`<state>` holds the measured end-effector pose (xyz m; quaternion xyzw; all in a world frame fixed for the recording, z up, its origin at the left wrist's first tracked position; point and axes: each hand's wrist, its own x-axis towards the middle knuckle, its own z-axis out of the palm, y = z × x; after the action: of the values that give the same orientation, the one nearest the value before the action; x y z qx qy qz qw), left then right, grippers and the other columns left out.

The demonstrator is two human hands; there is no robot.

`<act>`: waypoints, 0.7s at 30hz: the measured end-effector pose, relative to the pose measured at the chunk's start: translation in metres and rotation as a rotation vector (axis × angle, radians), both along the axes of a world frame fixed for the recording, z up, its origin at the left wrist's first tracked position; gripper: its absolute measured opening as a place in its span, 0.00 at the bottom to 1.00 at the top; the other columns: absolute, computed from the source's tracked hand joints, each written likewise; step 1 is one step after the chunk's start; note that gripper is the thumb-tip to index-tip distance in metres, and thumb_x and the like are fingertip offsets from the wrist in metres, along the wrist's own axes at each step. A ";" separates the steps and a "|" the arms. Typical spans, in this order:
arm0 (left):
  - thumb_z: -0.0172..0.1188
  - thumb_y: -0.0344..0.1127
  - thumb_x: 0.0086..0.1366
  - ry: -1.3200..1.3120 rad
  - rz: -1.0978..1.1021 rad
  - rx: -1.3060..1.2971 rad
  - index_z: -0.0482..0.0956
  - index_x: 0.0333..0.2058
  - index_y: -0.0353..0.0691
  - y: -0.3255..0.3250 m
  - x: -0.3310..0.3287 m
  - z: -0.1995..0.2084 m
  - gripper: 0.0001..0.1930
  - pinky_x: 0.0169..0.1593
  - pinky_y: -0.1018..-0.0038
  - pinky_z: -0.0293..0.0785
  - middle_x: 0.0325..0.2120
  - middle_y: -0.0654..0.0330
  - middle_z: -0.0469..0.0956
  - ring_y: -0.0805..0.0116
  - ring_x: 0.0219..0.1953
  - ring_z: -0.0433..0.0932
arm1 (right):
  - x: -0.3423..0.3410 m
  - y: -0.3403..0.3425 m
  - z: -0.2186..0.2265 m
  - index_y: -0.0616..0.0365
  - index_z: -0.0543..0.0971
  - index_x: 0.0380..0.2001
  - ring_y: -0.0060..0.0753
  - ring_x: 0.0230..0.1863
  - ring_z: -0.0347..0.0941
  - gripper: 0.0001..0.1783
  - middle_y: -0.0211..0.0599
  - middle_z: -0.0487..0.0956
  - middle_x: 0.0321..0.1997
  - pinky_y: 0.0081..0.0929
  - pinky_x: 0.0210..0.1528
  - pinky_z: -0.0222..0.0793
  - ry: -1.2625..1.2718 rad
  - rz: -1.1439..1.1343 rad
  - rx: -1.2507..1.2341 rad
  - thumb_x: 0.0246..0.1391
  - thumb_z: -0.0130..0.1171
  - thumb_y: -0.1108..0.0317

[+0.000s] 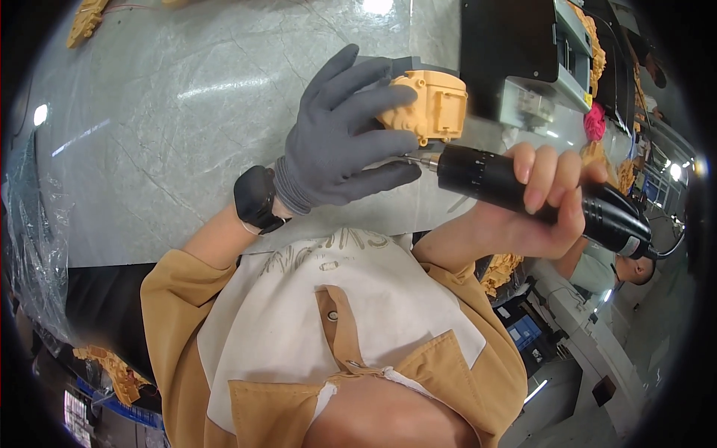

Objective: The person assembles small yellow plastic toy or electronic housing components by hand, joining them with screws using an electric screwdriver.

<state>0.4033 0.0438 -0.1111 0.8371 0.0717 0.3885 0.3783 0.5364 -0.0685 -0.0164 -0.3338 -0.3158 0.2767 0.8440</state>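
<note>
My left hand (pixel 351 123), in a grey knitted glove, has its fingertips on a yellow-orange plastic housing (pixel 446 112) with a raised rectangular frame on its face. Behind the housing a dark grey block (pixel 403 64) shows in part. Bare-skinned, my right hand (pixel 549 187) is wrapped round a black electric screwdriver (pixel 478 173) with a cord at its rear end. The screwdriver's metal bit (pixel 422 160) points left, just below the housing and close to my left thumb and fingertips. Whether the bit holds a screw I cannot make out.
A grey marbled table (pixel 209 127) lies under my hands. At the back right stands a black and grey machine (pixel 515 45), with a blurred clear box (pixel 526 101) before it. Clear plastic film (pixel 37 246) hangs at the left. Another person (pixel 597 265) is at the right.
</note>
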 end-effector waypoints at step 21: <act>0.65 0.36 0.43 -0.012 0.005 -0.051 0.73 0.22 0.49 -0.009 0.000 0.002 0.09 0.57 0.53 0.55 0.39 0.64 0.71 0.56 0.50 0.64 | -0.004 -0.018 0.003 0.53 0.62 0.49 0.26 0.18 0.61 0.22 0.30 0.62 0.20 0.30 0.29 0.60 -0.094 -0.127 0.014 0.47 0.44 0.72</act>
<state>0.4037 0.0350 -0.1091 0.8247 0.0818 0.3924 0.3990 0.5327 -0.0865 -0.0138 -0.3599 -0.3351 0.2043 0.8465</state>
